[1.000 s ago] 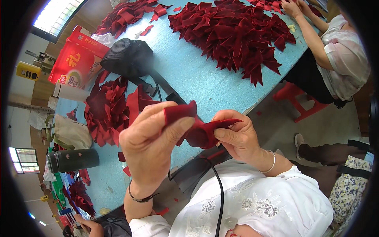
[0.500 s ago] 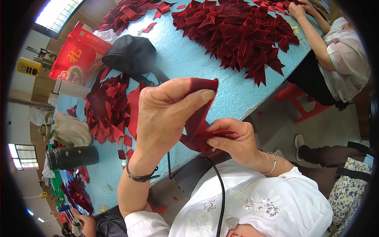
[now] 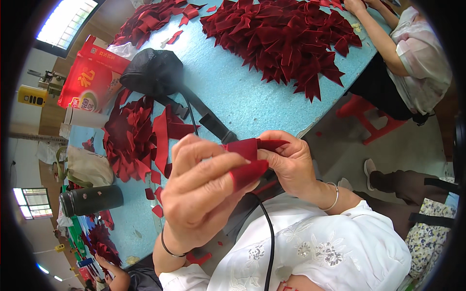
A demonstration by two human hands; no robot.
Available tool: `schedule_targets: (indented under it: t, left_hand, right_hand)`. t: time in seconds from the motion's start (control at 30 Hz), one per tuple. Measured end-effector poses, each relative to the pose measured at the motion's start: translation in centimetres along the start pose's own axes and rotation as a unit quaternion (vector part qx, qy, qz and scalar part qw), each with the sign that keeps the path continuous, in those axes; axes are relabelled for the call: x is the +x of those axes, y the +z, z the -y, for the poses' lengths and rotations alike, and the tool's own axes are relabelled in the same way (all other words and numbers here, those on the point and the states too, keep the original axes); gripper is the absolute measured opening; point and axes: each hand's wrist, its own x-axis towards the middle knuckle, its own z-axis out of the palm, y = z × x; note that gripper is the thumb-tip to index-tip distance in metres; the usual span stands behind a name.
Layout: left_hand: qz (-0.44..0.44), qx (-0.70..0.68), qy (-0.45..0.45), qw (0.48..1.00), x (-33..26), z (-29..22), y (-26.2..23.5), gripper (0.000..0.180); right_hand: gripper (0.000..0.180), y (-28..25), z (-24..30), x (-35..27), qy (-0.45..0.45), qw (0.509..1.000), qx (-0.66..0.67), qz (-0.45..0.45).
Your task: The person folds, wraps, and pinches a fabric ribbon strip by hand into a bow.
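Note:
Between my two hands, above the near edge of the table, is a dark red velvet ribbon, folded over on itself. My left hand is closed on one side of it, with a red strip showing across its fingertips. Thumb and fingers of my right hand pinch the other side, and a pointed ribbon tail sticks out along the index finger. Part of the fold is hidden behind my left fingers. Left of my hands lie a loose red ribbon piece and a pile of cut red ribbons.
A large heap of dark red bows covers the far table. A black mesh bag with straps, a red package and a dark green bottle stand at left. Another person works at far right, near a red stool.
My left hand has come down and turned, bringing the ribbon's upper end toward my right hand. The ribbon, stretched upward before, is now folded between my hands. My right hand has risen slightly.

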Motion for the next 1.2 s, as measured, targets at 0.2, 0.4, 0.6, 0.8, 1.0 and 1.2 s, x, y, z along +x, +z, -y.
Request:
schedule_targets:
  t: [0.2, 0.4, 0.6, 0.8, 1.0, 1.2]
  left_hand:
    - [0.022, 0.12, 0.029, 0.992, -3.0, 0.3, 1.0, 0.026]
    - [0.009, 0.155, 0.016, 0.988, -3.5, 0.7, 1.1, 0.022]
    - [-0.051, 0.082, 0.016, 0.995, -3.4, 1.9, 1.7, 0.025]
    - [-0.05, 0.094, 0.017, 0.994, -2.8, 1.7, 2.0, 0.023]
    - [-0.068, 0.087, -0.006, 0.994, -2.6, 1.8, 2.7, 0.024]
    - [-0.077, 0.111, -0.016, 0.991, -2.4, 1.7, 3.2, 0.023]
  right_hand:
    - [0.022, 0.2, 0.3, 0.0, 0.031, 0.998, 0.061, -0.009]
    - [0.021, 0.5, 0.6, -0.4, 0.034, 0.996, 0.08, 0.007]
    - [0.021, 0.5, 0.6, -0.4, 0.034, 0.996, 0.085, 0.019]
    - [0.021, 0.1, 0.4, -0.4, 0.028, 0.996, 0.082, 0.012]
    - [0.02, -0.3, 0.4, -0.3, 0.026, 0.995, 0.096, 0.019]
    - [0.021, -0.4, 0.3, -0.3, 0.032, 0.994, 0.103, 0.002]
